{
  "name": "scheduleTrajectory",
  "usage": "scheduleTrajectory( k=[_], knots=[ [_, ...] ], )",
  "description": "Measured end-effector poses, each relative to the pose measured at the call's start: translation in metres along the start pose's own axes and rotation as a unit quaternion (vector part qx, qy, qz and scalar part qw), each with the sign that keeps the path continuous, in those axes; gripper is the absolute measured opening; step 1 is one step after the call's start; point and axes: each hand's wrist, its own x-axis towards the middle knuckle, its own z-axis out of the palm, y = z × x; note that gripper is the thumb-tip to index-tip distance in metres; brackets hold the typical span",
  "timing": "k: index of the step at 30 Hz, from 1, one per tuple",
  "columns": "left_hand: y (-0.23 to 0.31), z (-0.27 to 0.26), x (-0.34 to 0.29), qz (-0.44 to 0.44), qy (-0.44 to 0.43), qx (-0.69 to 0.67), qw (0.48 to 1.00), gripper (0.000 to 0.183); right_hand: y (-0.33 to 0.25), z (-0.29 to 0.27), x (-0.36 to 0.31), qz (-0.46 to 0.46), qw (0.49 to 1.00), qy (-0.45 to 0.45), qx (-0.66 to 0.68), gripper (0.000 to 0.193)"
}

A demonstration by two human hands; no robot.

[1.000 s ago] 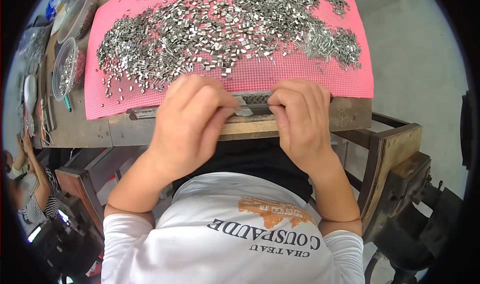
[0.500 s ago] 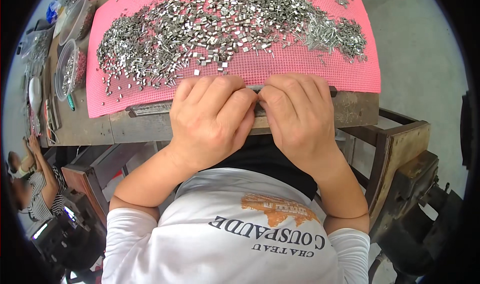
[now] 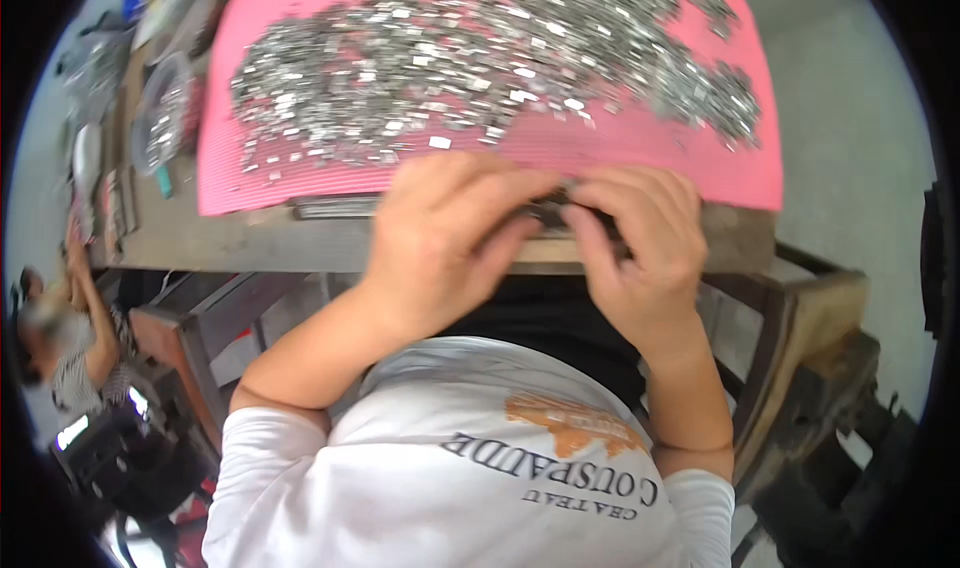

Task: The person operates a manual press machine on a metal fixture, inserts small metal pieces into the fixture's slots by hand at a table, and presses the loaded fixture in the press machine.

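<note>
Both hands meet over the near edge of the workbench (image 3: 240,244), blurred by motion. My left hand (image 3: 435,230) is closed, its forefinger reaching right toward the other fingertips. My right hand (image 3: 645,243) has curled fingers, with the thumb a little below the forefinger. Something small and greyish shows between the fingertips, too smeared to name. Beneath the hands lies a long dark metal bar (image 3: 335,206) along the bench edge, mostly covered by them. Just beyond, many small shiny metal pieces (image 3: 440,68) are heaped on a pink textured mat (image 3: 600,158).
A clear plastic tub (image 3: 165,118) of small pieces stands left of the mat, with plastic bags (image 3: 95,63) beyond it. A wooden frame (image 3: 815,318) with dark machinery is at the right. Another person (image 3: 85,338) works at the far left.
The view has shifted, so the bench appears farther right and slightly lower. My fingertips have parted a little, and my right thumb has drawn away from the forefinger.
</note>
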Motion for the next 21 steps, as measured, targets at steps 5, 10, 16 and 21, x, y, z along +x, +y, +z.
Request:
scheduleTrajectory(
  k=[5,10,16,21],
  knots=[
    [-0.014,-0.008,-0.010,0.027,0.065,-0.076,0.995,0.043,0.003,-0.006,-0.003,0.018,1.000,-0.015,-0.010,0.021],
    [-0.051,-0.073,-0.030,-0.039,0.170,0.057,0.983,0.035,0.002,-0.020,-0.001,0.037,0.998,-0.050,0.020,0.018],
    [-0.089,-0.126,-0.055,-0.162,0.181,0.172,0.955,0.023,-0.018,-0.006,0.025,0.012,0.997,-0.070,0.016,0.017],
    [-0.101,-0.124,-0.055,-0.187,0.157,0.178,0.953,0.020,-0.040,0.020,0.050,-0.053,0.992,-0.114,0.016,0.018]
  ],
)
